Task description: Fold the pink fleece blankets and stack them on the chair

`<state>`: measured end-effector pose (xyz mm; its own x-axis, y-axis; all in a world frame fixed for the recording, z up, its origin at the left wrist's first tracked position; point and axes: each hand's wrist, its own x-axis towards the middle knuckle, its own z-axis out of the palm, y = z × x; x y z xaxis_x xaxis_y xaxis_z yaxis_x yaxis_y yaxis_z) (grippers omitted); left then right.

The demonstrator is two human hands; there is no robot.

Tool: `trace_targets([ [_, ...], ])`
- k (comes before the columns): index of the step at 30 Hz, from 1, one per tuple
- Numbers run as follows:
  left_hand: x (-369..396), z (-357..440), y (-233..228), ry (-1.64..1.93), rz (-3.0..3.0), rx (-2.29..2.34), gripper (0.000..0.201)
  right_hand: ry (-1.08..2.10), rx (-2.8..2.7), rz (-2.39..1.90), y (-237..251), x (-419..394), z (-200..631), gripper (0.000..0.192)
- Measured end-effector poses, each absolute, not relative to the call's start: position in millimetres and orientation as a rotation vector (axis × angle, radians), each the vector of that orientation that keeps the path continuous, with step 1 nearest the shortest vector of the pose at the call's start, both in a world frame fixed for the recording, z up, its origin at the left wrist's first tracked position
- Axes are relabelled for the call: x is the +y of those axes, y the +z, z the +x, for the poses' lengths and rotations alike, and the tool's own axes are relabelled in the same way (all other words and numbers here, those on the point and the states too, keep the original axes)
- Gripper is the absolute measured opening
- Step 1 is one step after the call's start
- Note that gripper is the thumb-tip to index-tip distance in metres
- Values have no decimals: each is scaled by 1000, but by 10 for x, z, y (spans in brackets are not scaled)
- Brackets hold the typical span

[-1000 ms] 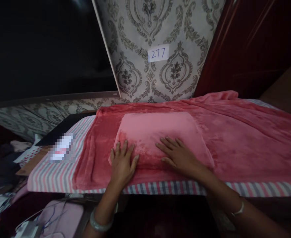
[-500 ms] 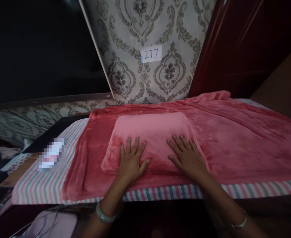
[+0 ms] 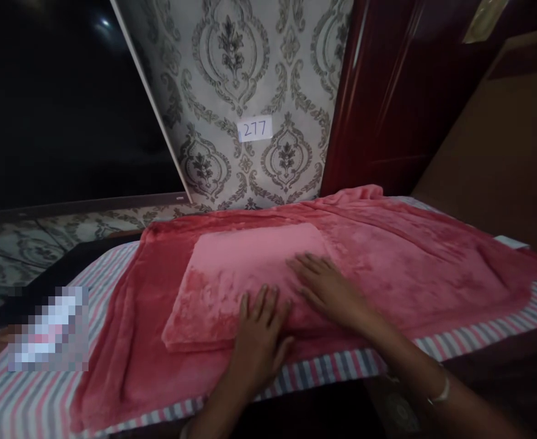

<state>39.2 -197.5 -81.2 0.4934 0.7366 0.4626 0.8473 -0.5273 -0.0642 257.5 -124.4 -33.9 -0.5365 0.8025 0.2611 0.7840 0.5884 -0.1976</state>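
Now the hands lay closer together: since half a second earlier, the left hand (image 3: 259,335) had slid right along the bundle's front edge and the right hand (image 3: 330,289) had moved inward. That seemed to put the work at the middle of the pink bundle (image 3: 245,250), which sat on the blanket (image 3: 414,274) over the striped cloth (image 3: 25,396). Both hands were spread, grasping nothing, though blur hid whether the right fingertips pressed or skimmed.

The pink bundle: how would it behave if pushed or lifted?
The bundle would probably sag when lifted, as its plush surface and rounded edges look soft. Lying flat and wide, it seems unlikely to roll. Its nap may drag on the fuzzy blanket underneath.
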Motion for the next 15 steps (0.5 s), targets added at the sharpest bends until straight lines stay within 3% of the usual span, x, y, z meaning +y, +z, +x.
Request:
trace_targets([
  [6,-2022,526,-1049,-622,-2376,-1311,69,127,-2720,-1247,-263,-506,2278,58],
  [11,-2029,513,-1031,-646,-2362,-1351,67,135,-2413,-1663,-518,35,2624,59],
  [15,-2039,505,-973,-615,-2400,-1317,67,176,-2265,-1691,-757,197,2838,59],
])
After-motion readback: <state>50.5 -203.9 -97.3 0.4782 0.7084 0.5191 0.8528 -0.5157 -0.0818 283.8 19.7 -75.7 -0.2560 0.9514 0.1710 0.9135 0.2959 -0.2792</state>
